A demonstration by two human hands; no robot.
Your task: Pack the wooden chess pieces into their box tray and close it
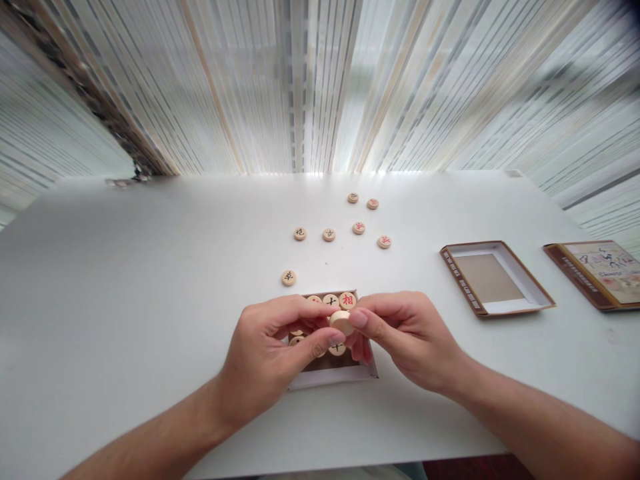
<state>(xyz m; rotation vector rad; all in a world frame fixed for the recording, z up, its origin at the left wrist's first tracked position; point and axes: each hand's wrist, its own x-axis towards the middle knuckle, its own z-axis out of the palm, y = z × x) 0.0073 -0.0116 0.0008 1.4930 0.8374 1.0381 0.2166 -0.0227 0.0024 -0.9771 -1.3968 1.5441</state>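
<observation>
- As seen in the head view, seven loose pieces lie beyond the hands on the white table [125,320]: four with black characters, including the nearest black piece [289,277], and three with red, including the nearest red piece [384,241].
- Both hands stand over the near tray [333,381] and hide part of its inside.
- A striped curtain [260,87] rises along the far edge of the table.
- Table surface stretches left of the hands; on the right, a strip of it separates the right hand [413,340] from the brown-rimmed tray [487,275]. The table's near edge runs just below the forearms.
- Near tray: contains several pieces, among them a red-marked piece [347,300] at its far right corner; full count cannot be told.
- Brown-rimmed tray: open side up, floor visible. Illustrated box part [605,270] lies just right of it.
- Grip: the left hand [277,340] and the right hand both pinch one pale round piece [341,323] between them, above the near tray; its visible surface is plain.
</observation>
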